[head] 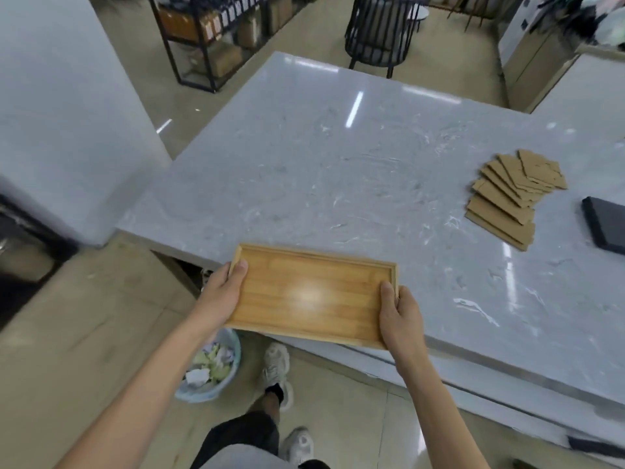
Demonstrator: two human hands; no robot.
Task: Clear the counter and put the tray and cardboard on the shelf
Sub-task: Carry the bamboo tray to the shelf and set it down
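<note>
Your fingers curl under the tray (313,292), out of sight. Your left hand (221,292) and right hand (400,314) clamp its short ends, thumbs on top. It's empty, glossy wood, over the counter (338,164) edge.

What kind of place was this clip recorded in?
Probably a shop or café: a large marble-look counter, a black rack stocked with bottles and boxes across the tiled floor, and a round black chair beyond. Both hands hold a wooden tray.
</note>
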